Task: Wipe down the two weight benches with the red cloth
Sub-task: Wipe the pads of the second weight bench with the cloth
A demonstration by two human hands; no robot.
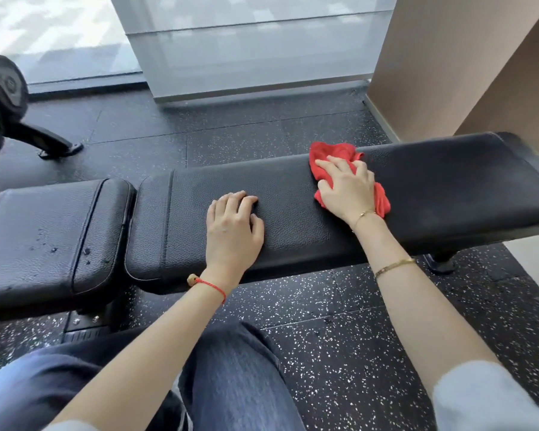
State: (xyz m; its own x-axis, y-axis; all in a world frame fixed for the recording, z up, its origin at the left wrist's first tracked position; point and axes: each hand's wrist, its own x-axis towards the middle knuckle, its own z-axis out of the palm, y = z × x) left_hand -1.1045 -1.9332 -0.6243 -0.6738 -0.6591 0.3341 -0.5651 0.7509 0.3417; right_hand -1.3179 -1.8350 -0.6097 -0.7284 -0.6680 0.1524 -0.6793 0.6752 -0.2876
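Nearest the camera, the person's knees in dark jeans are sitting just in front of the padded desk (308,219), whose long axis is running left to right across the view. The left hand (232,227) is resting on the middle of the long pad, its fingers (231,200) loosely bent with the tips touching the leather and holding nothing; it looks to be bracing rather than working. A little farther out and to the right, the right hand (347,185) is pressing down on the red cloth (332,157), fingers spread fairly flat over it and pointing up-left, with bunched cloth showing beyond the fingertips and behind the wrist (whether any fold is tucked under the palm cannot be told).

So the cloth is lying on the long pad right of centre, under the right hand, which is plainly the nearer and only working hand. Unwiped-looking pad is stretching away to the right towards the wide end, and to the left past the bracing hand to the separate seat pad (53,234), where droplets are sitting. Any coming stroke would probably be travelling along that left-right axis. Beyond the desk, the speckled rubber floor (262,132) is reaching to a glass wall.
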